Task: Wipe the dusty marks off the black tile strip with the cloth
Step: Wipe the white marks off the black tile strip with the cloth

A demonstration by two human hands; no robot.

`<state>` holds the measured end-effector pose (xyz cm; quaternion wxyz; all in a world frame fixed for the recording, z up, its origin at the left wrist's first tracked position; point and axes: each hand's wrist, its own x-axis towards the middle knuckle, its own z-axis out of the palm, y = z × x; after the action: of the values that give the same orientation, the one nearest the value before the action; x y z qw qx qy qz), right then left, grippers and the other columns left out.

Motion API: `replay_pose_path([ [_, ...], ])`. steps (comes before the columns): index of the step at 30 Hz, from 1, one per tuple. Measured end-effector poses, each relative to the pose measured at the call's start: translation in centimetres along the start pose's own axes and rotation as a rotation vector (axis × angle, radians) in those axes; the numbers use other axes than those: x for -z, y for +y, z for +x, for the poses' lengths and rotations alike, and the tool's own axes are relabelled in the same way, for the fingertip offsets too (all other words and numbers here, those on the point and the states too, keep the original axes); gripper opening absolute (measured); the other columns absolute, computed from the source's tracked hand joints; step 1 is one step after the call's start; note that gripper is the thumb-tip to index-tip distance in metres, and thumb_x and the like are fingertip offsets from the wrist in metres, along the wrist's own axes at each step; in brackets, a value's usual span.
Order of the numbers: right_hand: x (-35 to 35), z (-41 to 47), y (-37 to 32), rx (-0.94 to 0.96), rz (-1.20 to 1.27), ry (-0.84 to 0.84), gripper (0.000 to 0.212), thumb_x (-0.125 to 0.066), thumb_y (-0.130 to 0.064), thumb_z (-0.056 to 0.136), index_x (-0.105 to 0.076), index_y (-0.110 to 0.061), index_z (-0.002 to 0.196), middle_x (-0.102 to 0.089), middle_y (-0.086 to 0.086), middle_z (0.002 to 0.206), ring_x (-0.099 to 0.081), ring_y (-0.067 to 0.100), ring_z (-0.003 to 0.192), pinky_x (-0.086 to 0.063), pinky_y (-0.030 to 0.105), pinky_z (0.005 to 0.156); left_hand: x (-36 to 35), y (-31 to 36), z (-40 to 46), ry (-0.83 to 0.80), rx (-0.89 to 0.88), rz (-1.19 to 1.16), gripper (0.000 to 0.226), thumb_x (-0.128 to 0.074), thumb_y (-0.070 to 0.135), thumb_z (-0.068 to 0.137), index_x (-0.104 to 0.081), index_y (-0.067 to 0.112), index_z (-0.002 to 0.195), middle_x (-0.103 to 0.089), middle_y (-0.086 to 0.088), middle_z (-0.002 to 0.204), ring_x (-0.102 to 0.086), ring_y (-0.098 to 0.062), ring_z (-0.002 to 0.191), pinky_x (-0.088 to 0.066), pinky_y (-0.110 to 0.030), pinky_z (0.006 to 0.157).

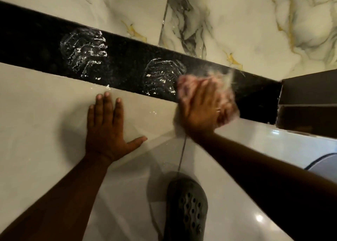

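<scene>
A black tile strip [125, 58] runs diagonally across the wall from upper left to right. Two white dusty marks sit on it: one at the left [83, 50], another near the middle [161, 76]. My right hand [202, 109] presses a pinkish cloth [226, 102] flat against the strip, just right of the middle mark; hand and cloth are motion-blurred. My left hand [105, 129] lies flat with fingers spread on the pale tile below the strip, holding nothing.
Marbled white tiles [237, 21] cover the wall above the strip. A dark ledge or frame [308, 102] juts in at the right end. White crumbs lie on the pale tile [36, 113]. A black perforated sandal [187, 209] stands on the glossy floor below.
</scene>
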<state>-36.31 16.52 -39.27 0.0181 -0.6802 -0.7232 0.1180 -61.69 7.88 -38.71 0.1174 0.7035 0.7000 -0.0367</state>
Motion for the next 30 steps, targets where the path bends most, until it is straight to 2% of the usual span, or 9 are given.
replay_pose_path([
  [3, 0.9, -2.7, 0.6, 0.570, -0.112, -0.146, 0.070, -0.031, -0.048, 0.103, -0.033, 0.003, 0.151, -0.026, 0.028, 0.158, -0.020, 0.044, 0.148, -0.017, 0.062, 0.119, 0.3, -0.2, 0.0, -0.010, -0.003, -0.014, 0.126, -0.035, 0.091, 0.074, -0.013, 0.002, 0.161, -0.006, -0.029, 0.168, -0.006, -0.045, 0.156, -0.006, -0.058, 0.126],
  [6, 2.5, 0.2, 5.9, 0.763, -0.224, -0.183, 0.069, -0.029, -0.051, 0.102, -0.038, 0.000, 0.149, -0.035, 0.026, 0.155, -0.032, 0.045, 0.144, -0.023, 0.064, 0.116, 0.4, -0.9, 0.3, -0.019, -0.037, -0.014, 0.128, -0.036, 0.090, 0.073, -0.013, 0.000, 0.160, -0.006, -0.027, 0.168, -0.007, -0.043, 0.157, -0.010, -0.059, 0.126],
  [10, 3.2, 3.2, 9.6, 0.211, -0.252, -0.081, 0.069, -0.023, -0.046, 0.104, -0.023, 0.003, 0.154, -0.020, 0.029, 0.160, -0.017, 0.044, 0.150, -0.015, 0.062, 0.120, 0.2, -3.3, -0.2, 0.054, 0.201, -0.013, 0.125, -0.036, 0.090, 0.077, -0.016, -0.002, 0.158, -0.010, -0.031, 0.167, -0.010, -0.047, 0.155, -0.008, -0.058, 0.125],
  [13, 2.3, 4.8, 5.7, -0.495, -0.042, 0.062, 0.075, -0.019, -0.052, 0.103, -0.007, 0.000, 0.157, -0.004, 0.024, 0.165, -0.003, 0.038, 0.153, 0.002, 0.049, 0.123, 0.3, -4.2, -0.4, 0.082, 0.396, -0.038, 0.124, -0.034, 0.091, 0.078, -0.012, -0.002, 0.158, -0.009, -0.032, 0.166, -0.007, -0.047, 0.155, -0.006, -0.059, 0.125],
  [15, 1.6, 4.4, 1.1, -0.667, 0.051, 0.051, 0.080, -0.017, -0.054, 0.101, -0.005, 0.003, 0.156, -0.003, 0.027, 0.164, -0.002, 0.042, 0.152, 0.002, 0.052, 0.122, 0.6, -4.3, -0.2, 0.070, 0.400, -0.025, 0.124, -0.035, 0.090, 0.078, -0.012, -0.003, 0.158, -0.010, -0.032, 0.166, -0.007, -0.047, 0.155, -0.006, -0.059, 0.125],
  [20, -1.1, -4.4, -8.3, 0.375, -0.007, -0.133, 0.072, -0.033, -0.046, 0.099, -0.028, 0.002, 0.151, -0.026, 0.029, 0.157, -0.021, 0.047, 0.147, -0.011, 0.060, 0.121, 0.8, -3.9, -0.1, 0.093, 0.389, -0.032, 0.122, -0.031, 0.088, 0.081, -0.020, -0.008, 0.156, -0.015, -0.035, 0.164, -0.013, -0.051, 0.153, -0.008, -0.062, 0.124],
  [24, -0.9, -0.7, -8.1, 0.790, -0.084, -0.214, 0.075, -0.033, -0.051, 0.098, -0.026, -0.003, 0.154, -0.020, 0.021, 0.162, -0.014, 0.036, 0.152, -0.011, 0.056, 0.122, 0.6, -4.1, -0.3, 0.072, 0.393, -0.028, 0.122, -0.036, 0.084, 0.079, -0.014, -0.006, 0.158, -0.010, -0.032, 0.166, -0.008, -0.049, 0.155, -0.006, -0.061, 0.125],
  [27, -0.4, 3.9, -6.7, 0.866, -0.129, -0.275, 0.077, -0.023, -0.058, 0.097, -0.018, -0.010, 0.157, -0.016, 0.017, 0.164, -0.013, 0.035, 0.152, -0.003, 0.054, 0.123, 0.7, -3.9, -0.2, 0.061, 0.402, -0.026, 0.123, -0.036, 0.086, 0.079, -0.015, -0.006, 0.158, -0.010, -0.033, 0.166, -0.008, -0.049, 0.155, -0.006, -0.060, 0.125],
  [30, 0.3, 8.4, -5.1, 0.500, -0.116, -0.206, 0.076, -0.016, -0.060, 0.100, -0.008, -0.013, 0.158, -0.004, 0.014, 0.166, -0.001, 0.030, 0.154, 0.000, 0.055, 0.123, 0.6, -3.9, -0.1, 0.065, 0.396, -0.019, 0.124, -0.033, 0.089, 0.079, -0.016, -0.006, 0.157, -0.012, -0.033, 0.165, -0.009, -0.049, 0.155, -0.006, -0.060, 0.125],
])
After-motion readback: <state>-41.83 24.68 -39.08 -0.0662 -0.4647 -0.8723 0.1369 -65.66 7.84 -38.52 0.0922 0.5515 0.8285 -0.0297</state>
